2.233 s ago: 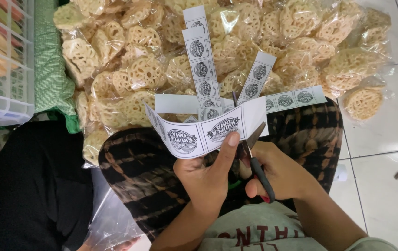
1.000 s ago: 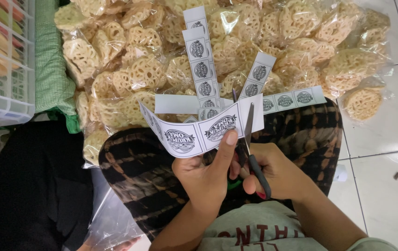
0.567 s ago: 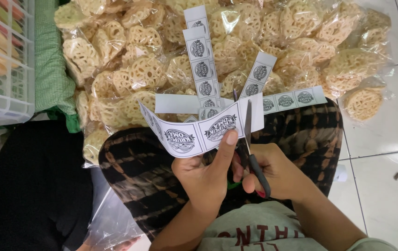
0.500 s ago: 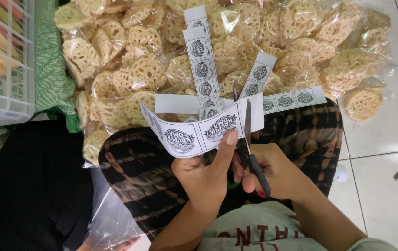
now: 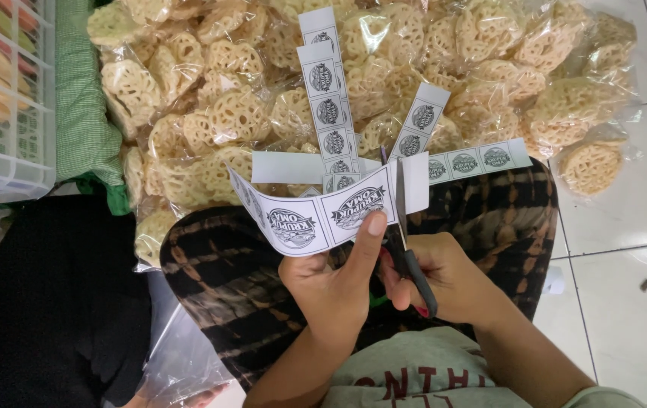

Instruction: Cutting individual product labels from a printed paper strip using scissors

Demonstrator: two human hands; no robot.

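Sitting behind a big pile of bagged crackers (image 5: 263,113) | cut label strips (image 5: 331,106) lying on top | left hand (image 5: 335,291) grip pinching paper label strip (image 5: 316,215) over the lap | right hand (image 5: 452,283) wrapped round scissors (image 5: 406,242), blades nearly together on the strip's edge

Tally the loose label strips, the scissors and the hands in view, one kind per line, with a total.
Label strips on the cracker bags: 4
Label strip held in the left hand: 1
Scissors, in the right hand: 1
Hands: 2
Total: 8
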